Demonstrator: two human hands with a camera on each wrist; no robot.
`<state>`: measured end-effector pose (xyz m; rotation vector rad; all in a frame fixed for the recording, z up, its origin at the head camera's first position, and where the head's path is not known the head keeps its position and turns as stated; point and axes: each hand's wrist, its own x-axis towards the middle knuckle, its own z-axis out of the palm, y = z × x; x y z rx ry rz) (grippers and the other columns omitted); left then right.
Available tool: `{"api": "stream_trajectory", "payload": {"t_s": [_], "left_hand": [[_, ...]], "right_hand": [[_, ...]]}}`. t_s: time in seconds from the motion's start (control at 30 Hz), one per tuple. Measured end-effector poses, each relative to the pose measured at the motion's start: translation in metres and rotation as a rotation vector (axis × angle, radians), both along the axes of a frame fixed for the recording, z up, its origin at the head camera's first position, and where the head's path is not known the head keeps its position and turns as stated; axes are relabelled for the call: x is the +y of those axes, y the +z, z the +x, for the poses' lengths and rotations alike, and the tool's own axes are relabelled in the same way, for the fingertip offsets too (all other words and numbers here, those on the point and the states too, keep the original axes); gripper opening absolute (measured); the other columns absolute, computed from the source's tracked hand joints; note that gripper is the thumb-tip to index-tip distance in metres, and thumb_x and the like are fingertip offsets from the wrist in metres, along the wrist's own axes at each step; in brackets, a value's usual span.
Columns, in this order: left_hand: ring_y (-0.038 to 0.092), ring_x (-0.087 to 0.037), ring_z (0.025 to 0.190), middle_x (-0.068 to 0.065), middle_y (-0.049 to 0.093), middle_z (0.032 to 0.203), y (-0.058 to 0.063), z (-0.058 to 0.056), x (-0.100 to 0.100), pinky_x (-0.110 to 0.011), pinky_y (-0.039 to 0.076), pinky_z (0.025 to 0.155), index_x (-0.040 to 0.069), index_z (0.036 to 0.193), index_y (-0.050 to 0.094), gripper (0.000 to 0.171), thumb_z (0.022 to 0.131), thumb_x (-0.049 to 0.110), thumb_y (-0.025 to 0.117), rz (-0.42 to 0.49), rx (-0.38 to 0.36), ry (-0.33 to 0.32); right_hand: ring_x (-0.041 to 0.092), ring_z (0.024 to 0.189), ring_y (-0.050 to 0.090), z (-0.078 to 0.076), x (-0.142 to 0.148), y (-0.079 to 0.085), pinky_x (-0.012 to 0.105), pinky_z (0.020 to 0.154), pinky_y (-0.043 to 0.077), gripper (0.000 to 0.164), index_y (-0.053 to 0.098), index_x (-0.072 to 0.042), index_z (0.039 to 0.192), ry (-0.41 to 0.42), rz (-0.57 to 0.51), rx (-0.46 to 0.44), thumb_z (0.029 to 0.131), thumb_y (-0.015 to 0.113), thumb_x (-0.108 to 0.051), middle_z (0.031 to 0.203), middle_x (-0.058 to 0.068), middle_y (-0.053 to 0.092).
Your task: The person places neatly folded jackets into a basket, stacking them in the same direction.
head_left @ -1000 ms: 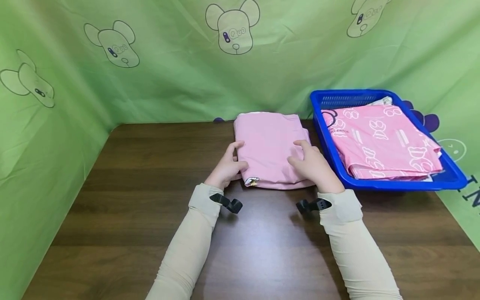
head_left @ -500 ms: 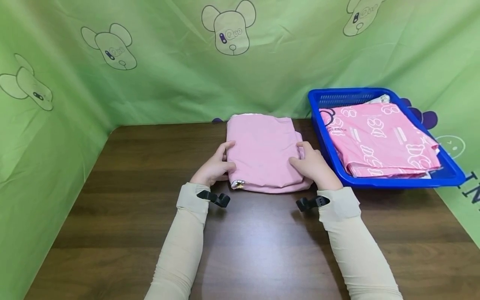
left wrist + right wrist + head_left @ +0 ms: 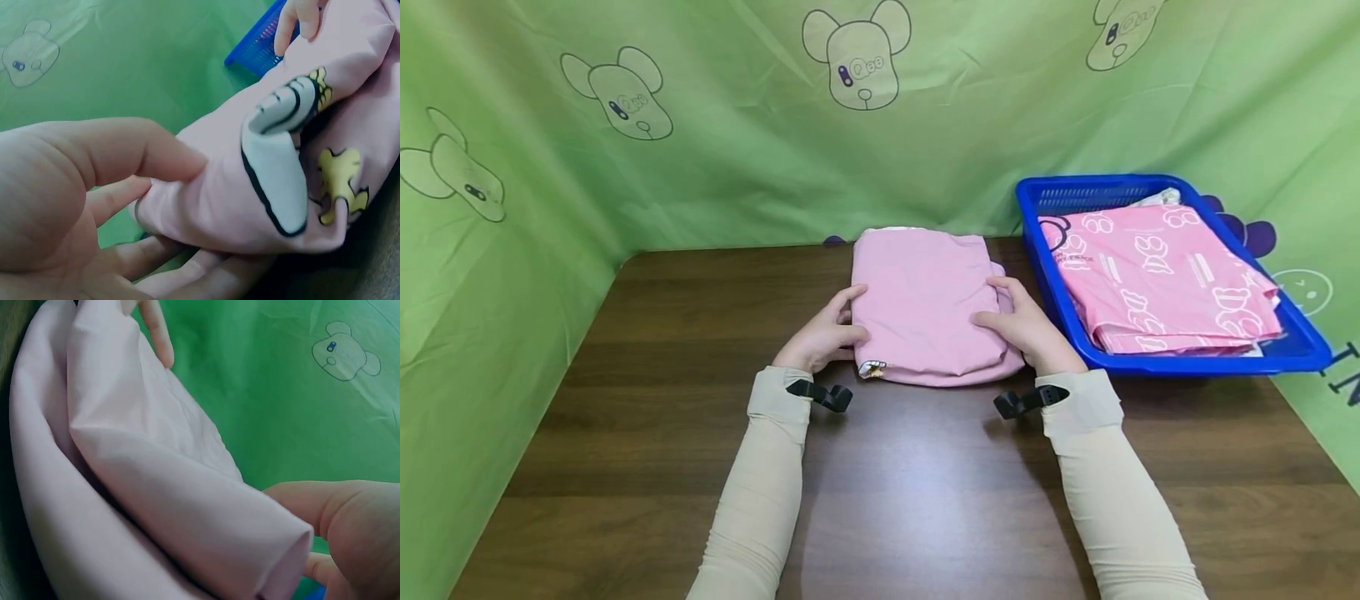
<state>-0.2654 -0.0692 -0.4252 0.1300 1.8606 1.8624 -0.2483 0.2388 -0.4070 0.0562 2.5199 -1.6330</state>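
Note:
A folded pink cloth (image 3: 925, 300) lies on the table near its back edge, with a white and yellow cartoon print (image 3: 281, 169) showing at its front left corner. My left hand (image 3: 823, 333) grips the left edge, its thumb on top and the other fingers reaching beneath. At the opposite side my right hand (image 3: 1030, 325) holds the upper layers, thumb laid over the top and forefinger at the edge. A lower layer sticks out on the right under that hand. In the right wrist view the thick rolled folds (image 3: 187, 506) hide most of the right fingers.
A blue plastic basket (image 3: 1210, 364) stands at the right, close to my right hand. Inside it lie folded pink cloths with white prints (image 3: 1157, 275). A green curtain (image 3: 722, 183) with cartoon heads hangs behind the brown wooden table (image 3: 662, 417).
Both hands have come against the cloth's sides, and it has shifted slightly left. Most recently my right thumb and forefinger moved a little further in over the top layer.

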Motion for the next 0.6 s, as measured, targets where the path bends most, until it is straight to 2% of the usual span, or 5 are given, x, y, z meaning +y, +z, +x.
{"api": "stream_trajectory", "payload": {"t_s": [0.17, 0.37, 0.47, 0.6], "left_hand": [[0.064, -0.021, 0.090, -0.016, 0.044, 0.150, -0.004, -0.001, -0.001, -0.037, 0.057, 0.077, 0.030, 0.160, 0.025, 0.081, 0.095, 0.000, 0.062, 0.033, -0.014, -0.031], [0.064, -0.018, 0.085, -0.016, 0.050, 0.133, -0.010, -0.002, 0.000, -0.036, 0.058, 0.073, 0.034, 0.160, 0.026, 0.082, 0.096, 0.000, 0.063, 0.084, -0.039, -0.042], [0.064, -0.018, 0.083, -0.017, 0.045, 0.134, -0.012, -0.003, 0.001, -0.034, 0.058, 0.070, 0.036, 0.160, 0.025, 0.085, 0.095, -0.003, 0.064, 0.124, -0.048, -0.054], [0.065, -0.018, 0.078, -0.018, 0.034, 0.146, -0.014, -0.002, 0.001, -0.029, 0.058, 0.066, 0.036, 0.161, 0.023, 0.090, 0.093, -0.007, 0.065, 0.149, -0.026, -0.068]], "right_hand": [[0.037, 0.147, 0.021, -0.001, -0.003, -0.003, 0.049, 0.123, 0.014, 0.078, 0.029, -0.003, 0.157, 0.034, -0.044, 0.040, 0.091, 0.070, -0.005, 0.161, 0.026, 0.025], [0.037, 0.140, 0.026, -0.002, -0.004, -0.006, 0.048, 0.121, 0.018, 0.080, 0.030, -0.006, 0.158, 0.097, -0.096, 0.021, 0.090, 0.071, -0.005, 0.158, 0.025, 0.029], [0.036, 0.140, 0.025, -0.002, -0.004, -0.008, 0.049, 0.121, 0.017, 0.080, 0.029, -0.006, 0.158, 0.139, -0.112, 0.011, 0.090, 0.071, -0.004, 0.159, 0.023, 0.026], [0.036, 0.138, 0.029, -0.002, -0.005, -0.009, 0.048, 0.120, 0.020, 0.080, 0.029, -0.007, 0.158, 0.191, -0.156, 0.007, 0.090, 0.070, -0.002, 0.158, 0.022, 0.026]]}}
